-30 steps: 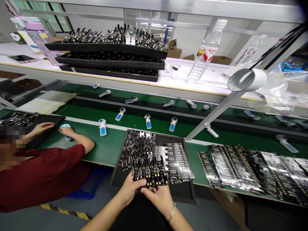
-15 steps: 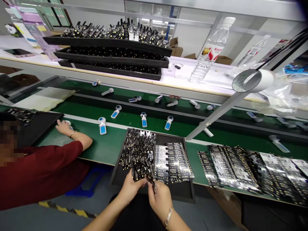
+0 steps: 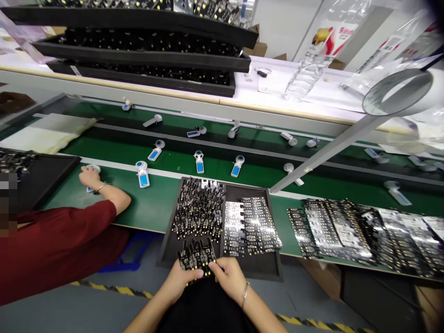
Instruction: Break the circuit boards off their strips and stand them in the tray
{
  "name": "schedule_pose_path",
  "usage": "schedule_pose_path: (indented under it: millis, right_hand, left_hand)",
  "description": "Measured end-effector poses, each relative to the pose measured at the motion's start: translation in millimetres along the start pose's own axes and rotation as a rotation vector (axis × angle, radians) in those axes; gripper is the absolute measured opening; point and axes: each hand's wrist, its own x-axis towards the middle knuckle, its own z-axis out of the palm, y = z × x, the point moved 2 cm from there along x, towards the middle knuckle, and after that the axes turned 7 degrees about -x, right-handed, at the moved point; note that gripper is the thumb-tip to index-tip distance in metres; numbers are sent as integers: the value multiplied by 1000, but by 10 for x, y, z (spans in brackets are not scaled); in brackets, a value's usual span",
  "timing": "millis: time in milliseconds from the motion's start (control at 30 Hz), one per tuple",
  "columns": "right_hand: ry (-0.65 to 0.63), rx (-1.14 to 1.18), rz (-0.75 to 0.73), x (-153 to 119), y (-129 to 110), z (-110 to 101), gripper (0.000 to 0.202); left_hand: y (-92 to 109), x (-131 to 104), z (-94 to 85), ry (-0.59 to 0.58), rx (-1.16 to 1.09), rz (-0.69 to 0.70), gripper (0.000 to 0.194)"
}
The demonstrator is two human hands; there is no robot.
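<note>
Between my two hands is a black circuit board panel (image 3: 197, 257) with yellow dots, held above the near edge of a black tray (image 3: 248, 267). My left hand (image 3: 180, 280) pinches its lower left side, thumb on top. The thumb and fingers of my right hand (image 3: 228, 276) close on its right edge. Beyond it, a heap of small black circuit boards (image 3: 199, 208) fills the tray's left half. Flat rows of shiny board panels (image 3: 255, 225) lie in its right half.
More board panels (image 3: 343, 229) lie on the green bench at right. White devices with blue faces (image 3: 199, 162) sit on the green conveyor. A slanted metal post (image 3: 326, 155) rises behind the tray. A co-worker's hand (image 3: 89, 176) touches a device at left. Stacked trays (image 3: 145, 55) and a bottle (image 3: 312, 60) stand on the shelf.
The board panel now faces up flatter and shows more widely between my hands, which have shifted slightly toward me. My view has tilted down. Devices on the conveyor have shifted a little.
</note>
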Motion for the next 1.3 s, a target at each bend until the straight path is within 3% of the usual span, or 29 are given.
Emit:
schedule_pose_path:
  millis: [133, 367, 567, 667, 767, 867, 967, 1033, 1133, 1300]
  right_hand:
    - [15, -128, 37, 75, 87, 109, 52]
    - [84, -274, 167, 227, 241, 283, 50]
    - [14, -280, 349, 564, 628, 350, 57]
    - [-37, -362, 434, 553, 693, 352, 55]
    - [6, -455, 467, 394, 701, 196, 47]
    - [135, -556, 517, 252, 843, -135, 41]
    - [299, -678, 614, 228, 1137, -479, 61]
    - [348, -735, 666, 267, 1325, -600, 72]
    - [354, -786, 670, 347, 1458, -594, 68]
    - [385, -805, 630, 421, 1400, -477, 64]
  left_hand:
    - [-144, 144, -45, 125, 28, 27, 49]
    - [-202, 533, -68, 314, 315, 117, 48]
    - [-117, 1042, -18, 171, 468, 95, 61]
    - [-45, 1142, 15, 79, 566, 43, 53]
    - [60, 1124, -57, 96, 719, 4, 43]
    - [176, 1014, -202, 219, 924, 20, 51]
    - [234, 831, -279, 306, 1096, 81, 59]
    - [222, 694, -261, 288, 1168, 122, 58]
    - [173, 503, -195, 212, 1224, 165, 53]
    - [167, 268, -181, 143, 1276, 223, 52]
